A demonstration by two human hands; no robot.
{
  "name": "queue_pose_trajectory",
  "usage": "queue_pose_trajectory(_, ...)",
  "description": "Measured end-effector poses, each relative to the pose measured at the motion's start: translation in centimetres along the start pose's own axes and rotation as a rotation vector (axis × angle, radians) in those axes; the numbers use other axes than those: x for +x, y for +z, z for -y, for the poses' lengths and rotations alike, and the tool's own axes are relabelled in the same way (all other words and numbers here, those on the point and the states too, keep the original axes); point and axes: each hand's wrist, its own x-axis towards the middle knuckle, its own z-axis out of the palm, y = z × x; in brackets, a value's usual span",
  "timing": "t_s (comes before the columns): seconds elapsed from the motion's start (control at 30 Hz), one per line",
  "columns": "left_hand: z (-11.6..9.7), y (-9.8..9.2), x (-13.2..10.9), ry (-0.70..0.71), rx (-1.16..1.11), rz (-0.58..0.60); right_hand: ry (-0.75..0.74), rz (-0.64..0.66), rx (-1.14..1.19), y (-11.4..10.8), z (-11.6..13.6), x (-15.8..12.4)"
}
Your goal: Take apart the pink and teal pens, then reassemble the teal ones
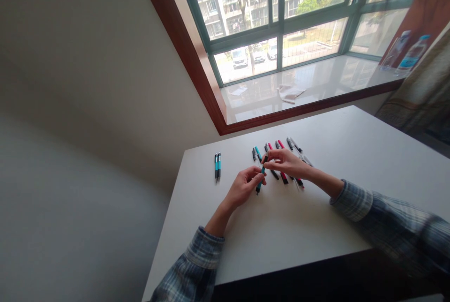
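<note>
A teal and black pen (pixel 262 171) is held at a tilt between my two hands, over the white table. The fingers of my left hand (pixel 246 184) are closed around its lower part, tip pointing down towards me. My right hand (pixel 284 162) pinches the black upper end. Behind and below my right hand lie several pen parts: black pieces, a teal barrel (pixel 258 152), red barrels (pixel 284 178) and grey ones (pixel 296 145). My right hand hides some of them. Two whole teal and black pens (pixel 217 167) lie side by side to the left.
The white table (pixel 281 231) has its left edge near the grey wall (pixel 105 105). Beyond the far edge is a windowsill (pixel 256 100) with a crumpled cloth or paper (pixel 290 93) on it. Plastic bottles (pixel 415 53) stand at the sill's right end, beside a curtain (pixel 422 81).
</note>
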Motion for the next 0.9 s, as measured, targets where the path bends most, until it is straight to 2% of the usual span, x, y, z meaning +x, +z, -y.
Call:
queue_pose_trajectory(0.1,-0.06,0.01,0.0,0.008,-0.009,-0.004,0.012,-0.046,0.019,0.0,-0.23,0.02)
queue_pose_trajectory(0.27,-0.11,0.02,0.0,0.011,-0.024,-0.002,-0.023,0.002,0.041,0.05,-0.22,0.05)
queue_pose_trajectory(0.4,-0.02,0.05,0.0,0.006,-0.015,-0.01,-0.011,-0.052,0.046,0.05,-0.19,0.04)
queue_pose_trajectory(0.53,0.09,0.04,-0.01,0.007,-0.029,-0.009,-0.039,0.004,0.041,-0.01,-0.11,0.01)
queue_pose_trajectory(0.7,0.0,0.02,0.01,0.017,-0.032,-0.003,-0.022,-0.04,0.053,0.05,-0.02,0.0)
queue_pose_trajectory(0.83,0.02,0.0,0.05,0.017,-0.036,-0.004,-0.026,0.036,0.038,0.12,0.07,-0.05)
queue_pose_trajectory(0.9,0.05,-0.01,0.06,0.019,-0.033,-0.003,-0.009,0.025,0.02,0.13,0.02,-0.08)
